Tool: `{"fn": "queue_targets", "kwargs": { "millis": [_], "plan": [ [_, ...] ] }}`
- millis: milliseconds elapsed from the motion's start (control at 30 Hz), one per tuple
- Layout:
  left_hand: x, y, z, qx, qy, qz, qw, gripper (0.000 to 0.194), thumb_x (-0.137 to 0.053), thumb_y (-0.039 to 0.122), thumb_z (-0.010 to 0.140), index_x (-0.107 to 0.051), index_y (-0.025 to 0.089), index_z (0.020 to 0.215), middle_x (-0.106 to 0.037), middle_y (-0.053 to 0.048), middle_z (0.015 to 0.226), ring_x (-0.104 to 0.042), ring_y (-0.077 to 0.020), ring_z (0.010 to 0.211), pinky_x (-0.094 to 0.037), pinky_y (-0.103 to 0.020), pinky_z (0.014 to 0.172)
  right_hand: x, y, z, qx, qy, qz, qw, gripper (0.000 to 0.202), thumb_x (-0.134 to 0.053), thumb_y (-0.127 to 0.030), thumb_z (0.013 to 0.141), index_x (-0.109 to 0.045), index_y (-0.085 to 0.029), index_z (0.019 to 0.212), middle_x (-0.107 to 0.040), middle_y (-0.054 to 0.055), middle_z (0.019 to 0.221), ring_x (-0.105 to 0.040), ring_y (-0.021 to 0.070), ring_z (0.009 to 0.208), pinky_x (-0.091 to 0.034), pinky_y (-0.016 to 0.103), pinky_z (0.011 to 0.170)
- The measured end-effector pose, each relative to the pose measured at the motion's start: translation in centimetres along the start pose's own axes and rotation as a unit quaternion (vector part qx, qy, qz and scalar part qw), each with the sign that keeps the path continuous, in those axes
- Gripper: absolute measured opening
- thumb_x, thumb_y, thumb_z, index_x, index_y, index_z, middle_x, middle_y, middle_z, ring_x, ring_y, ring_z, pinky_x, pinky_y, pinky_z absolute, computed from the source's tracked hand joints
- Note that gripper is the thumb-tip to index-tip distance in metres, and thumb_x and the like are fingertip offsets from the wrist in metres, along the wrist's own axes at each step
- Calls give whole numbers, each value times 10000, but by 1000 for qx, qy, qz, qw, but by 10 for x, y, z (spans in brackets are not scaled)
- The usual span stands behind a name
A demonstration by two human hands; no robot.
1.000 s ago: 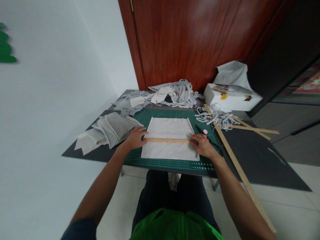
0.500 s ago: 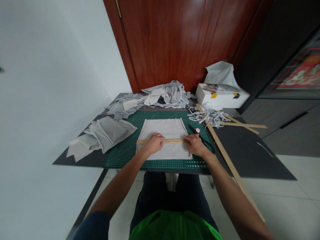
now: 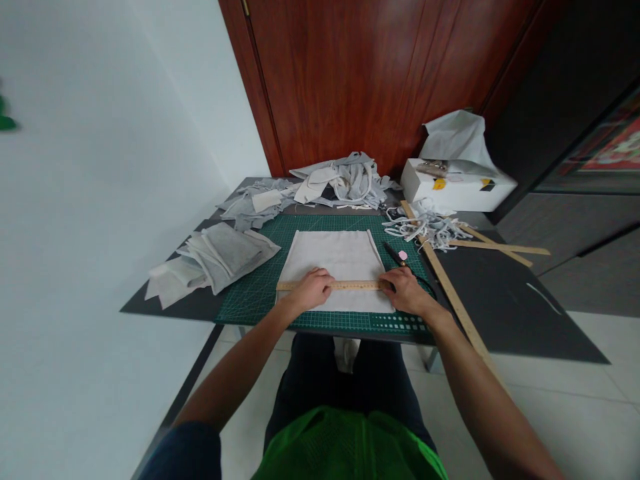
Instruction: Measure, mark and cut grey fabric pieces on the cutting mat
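A pale fabric piece [image 3: 335, 253] lies flat on the green cutting mat [image 3: 245, 300]. Across its lower part runs a wooden ruler [image 3: 356, 285], roughly level from side to side. My left hand [image 3: 314, 289] is closed over the ruler left of its middle, fingers bent onto it. At the ruler's right end my right hand [image 3: 403, 289] pinches it near the fabric's right edge. Just beyond the right hand lie black-handled scissors [image 3: 391, 251], partly hidden by that hand, with a small pink piece [image 3: 403, 255] beside them.
Folded grey cloth [image 3: 230, 253] lies at the left. Fabric scraps [image 3: 345, 180] are heaped along the back. At the right are a white box [image 3: 460, 190], a tangle of cords [image 3: 430, 227], a long wooden strip [image 3: 453, 293] overhanging the front edge, and two crossed shorter strips [image 3: 500, 247].
The ruler has slid slightly toward me over the fabric, with both hands still on it. The whole view has shifted a little as my head moved.
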State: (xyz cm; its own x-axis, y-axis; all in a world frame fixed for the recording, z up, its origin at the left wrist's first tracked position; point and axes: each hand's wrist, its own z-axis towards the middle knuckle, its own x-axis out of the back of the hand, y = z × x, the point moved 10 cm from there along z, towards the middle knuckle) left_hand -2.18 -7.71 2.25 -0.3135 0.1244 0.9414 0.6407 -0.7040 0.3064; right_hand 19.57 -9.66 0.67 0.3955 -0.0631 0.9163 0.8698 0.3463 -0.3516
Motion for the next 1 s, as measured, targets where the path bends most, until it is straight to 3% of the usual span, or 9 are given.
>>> {"fn": "queue_targets", "kwargs": {
  "millis": [133, 367, 700, 867, 1000],
  "plan": [
    [5, -10, -12, 3, -11, -29, 1000, 193, -619, 155, 898, -786, 215, 973, -744, -71, 1015, -672, -231, 1044, -531, -364, 1010, -3, 9, -9, -7, -7, -1, 1000, 273, -657, -167, 880, -807, -231, 1099, -777, 120, 1145, -644, 323, 1150, -487, 472, 1061],
    [21, -60, -33, 49, -24, -61, 997, 234, -611, 167, 874, -828, 204, 954, -764, -57, 964, -689, -195, 915, -549, -303, 884, 1, 5, -11, 7, -35, 2, 999, 211, -684, -169, 868, -808, -249, 1019, -782, 98, 1105, -668, 305, 1124, -482, 460, 1073],
    [27, -73, -48, 19, -48, -125, 991, 182, -688, 291, 891, -843, 197, 910, -750, -86, 1074, -687, -203, 991, -534, -303, 958, 1, 11, -23, 4, -40, -12, 999, 183, -707, -224, 863, -800, -250, 1018, -763, 114, 1174, -644, 324, 1191, -487, 483, 1073],
    [23, -82, -43, 10, -55, -142, 988, 158, -740, 328, 875, -823, 198, 843, -735, -84, 1029, -690, -208, 970, -544, -311, 922, 4, -16, -12, 24, 7, 32, 999, 194, -706, -292, 896, -795, -237, 1060, -780, 99, 1122, -656, 308, 1157, -506, 459, 1060],
    [19, -86, -41, 13, -55, -163, 985, 170, -806, 365, 831, -818, 196, 817, -730, -83, 1003, -687, -208, 941, -546, -314, 899, -8, -42, -3, 46, 10, 64, 997, 185, -693, -301, 922, -788, -220, 1060, -783, 95, 1065, -672, 285, 1068, -521, 440, 1017]
  ]
}}
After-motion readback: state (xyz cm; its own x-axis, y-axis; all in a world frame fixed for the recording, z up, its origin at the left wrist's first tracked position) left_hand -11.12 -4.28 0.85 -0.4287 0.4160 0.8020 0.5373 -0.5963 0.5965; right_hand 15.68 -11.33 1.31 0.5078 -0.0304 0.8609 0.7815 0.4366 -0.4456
